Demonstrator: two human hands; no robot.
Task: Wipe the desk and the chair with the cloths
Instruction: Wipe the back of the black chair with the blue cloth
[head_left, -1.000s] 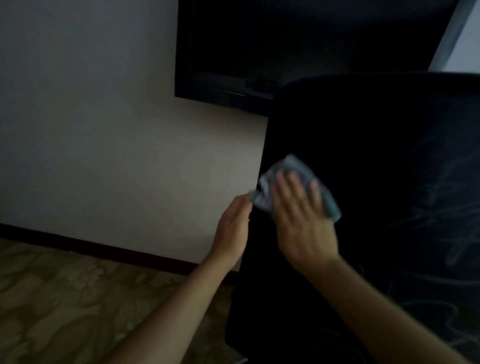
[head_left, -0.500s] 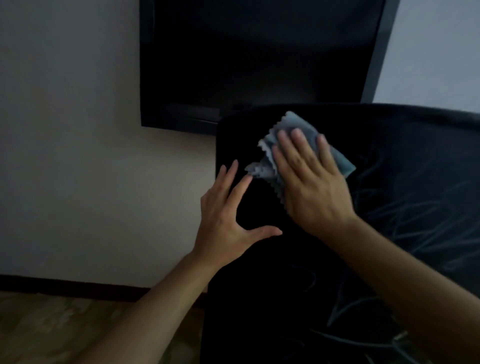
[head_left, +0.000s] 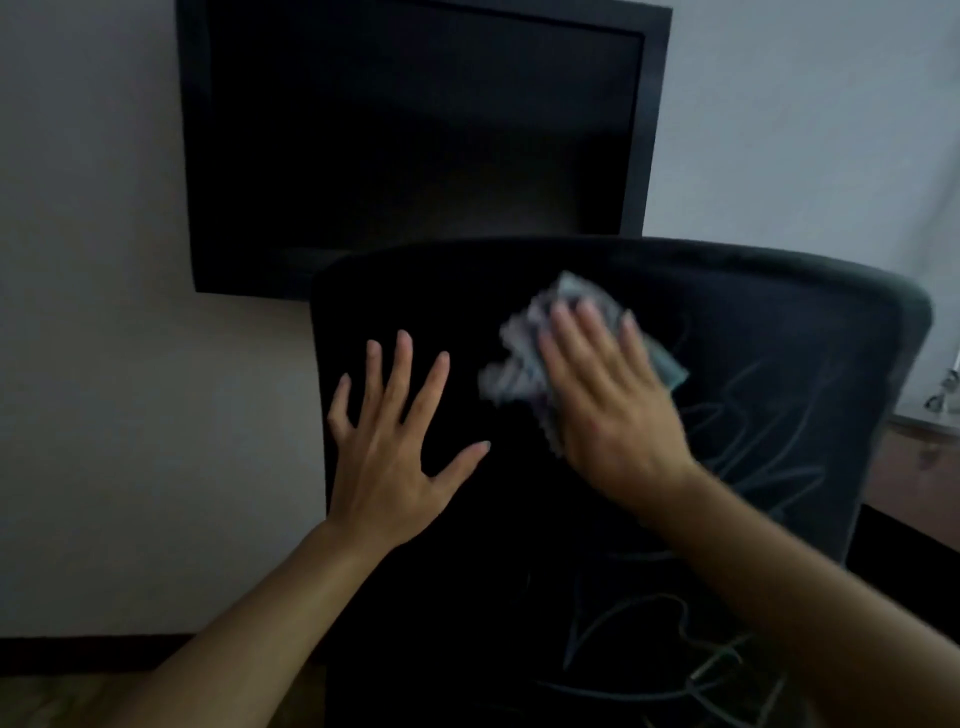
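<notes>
A black chair back fills the middle and right of the view, with pale wavy streaks on its right half. My right hand presses flat with straight fingers on a small pale blue-grey cloth against the upper part of the chair back; hand and cloth are blurred. My left hand lies flat on the chair back near its left edge, fingers spread, holding nothing.
A dark flat screen hangs on the pale wall behind the chair. At the far right, a wooden desk corner carries a small metal object. A dark skirting board and patterned floor run along the bottom left.
The view has tilted up, showing more of the screen and chair top. My right hand slid the cloth rightward across the chair back. My left hand moved from the chair's edge to lie flat on it.
</notes>
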